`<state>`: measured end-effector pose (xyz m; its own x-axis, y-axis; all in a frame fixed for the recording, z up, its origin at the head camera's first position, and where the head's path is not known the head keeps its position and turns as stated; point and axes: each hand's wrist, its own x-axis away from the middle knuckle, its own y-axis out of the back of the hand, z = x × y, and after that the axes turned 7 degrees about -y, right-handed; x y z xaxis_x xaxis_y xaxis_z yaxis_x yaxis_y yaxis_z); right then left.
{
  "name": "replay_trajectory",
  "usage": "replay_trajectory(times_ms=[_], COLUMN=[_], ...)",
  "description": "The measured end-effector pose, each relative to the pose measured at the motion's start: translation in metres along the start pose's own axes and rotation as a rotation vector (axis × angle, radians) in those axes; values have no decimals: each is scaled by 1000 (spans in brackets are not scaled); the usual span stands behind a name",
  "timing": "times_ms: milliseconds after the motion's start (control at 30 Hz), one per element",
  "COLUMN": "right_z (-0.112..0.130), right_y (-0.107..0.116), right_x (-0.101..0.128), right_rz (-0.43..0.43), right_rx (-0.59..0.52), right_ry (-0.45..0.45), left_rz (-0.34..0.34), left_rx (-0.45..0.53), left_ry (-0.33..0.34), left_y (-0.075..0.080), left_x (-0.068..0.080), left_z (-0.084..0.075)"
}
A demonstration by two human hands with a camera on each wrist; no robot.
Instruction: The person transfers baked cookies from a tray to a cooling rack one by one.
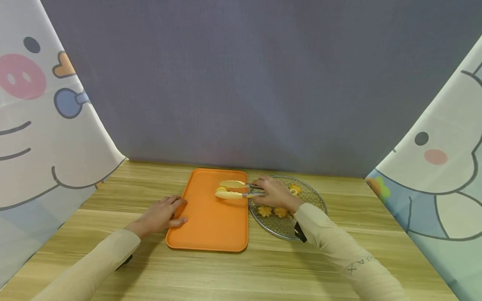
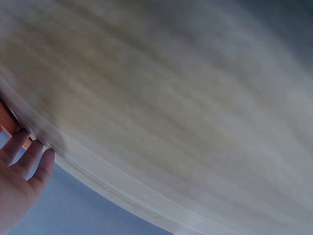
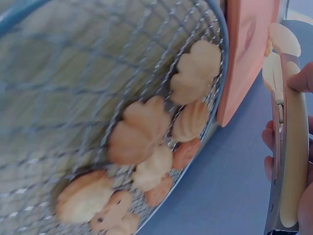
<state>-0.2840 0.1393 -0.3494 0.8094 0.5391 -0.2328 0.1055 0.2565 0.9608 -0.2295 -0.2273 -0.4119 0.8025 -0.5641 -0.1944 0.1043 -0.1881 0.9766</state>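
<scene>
In the head view, my right hand (image 1: 276, 193) grips a pair of tongs (image 1: 254, 195) with metal arms and cream tips, reaching left over the orange tray (image 1: 211, 232). Between the tips is a small yellow cookie (image 1: 221, 189); whether it touches the tray cannot be told. The right wrist view shows the fingers and thumb around the tongs (image 3: 293, 161), side on. My left hand (image 1: 162, 213) rests at the tray's left edge, thumb and a fingertip over the rim. In the left wrist view its extended fingers (image 2: 41, 169) touch the tray's side.
A round metal mesh rack (image 1: 271, 228) stands right of the tray, partly under my right forearm. Several flower- and shell-shaped cookies (image 3: 139, 132) lie on it, some overlapping. Beneath is a wooden table (image 1: 211, 276). A grey cloth wall (image 1: 241, 83) rises behind, with printed cartoon panels at both sides.
</scene>
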Motion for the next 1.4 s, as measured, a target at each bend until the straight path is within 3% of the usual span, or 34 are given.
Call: replay_trajectory(times_ms=[267, 533, 867, 1400], right_z=[-14, -25, -45, -76], right_y=[8, 21, 28, 37], right_x=[21, 45, 67, 104], right_rz=[-25, 2, -80, -88], right_rx=[-9, -7, 7, 12], right_ry=[21, -46, -23, -121], left_rz=[-5, -6, -2, -13], left_rx=[0, 2, 7, 6], left_ry=[-8, -7, -7, -17], left_y=[2, 2, 1, 1], left_x=[1, 1, 1, 1], left_z=[-2, -1, 0, -1])
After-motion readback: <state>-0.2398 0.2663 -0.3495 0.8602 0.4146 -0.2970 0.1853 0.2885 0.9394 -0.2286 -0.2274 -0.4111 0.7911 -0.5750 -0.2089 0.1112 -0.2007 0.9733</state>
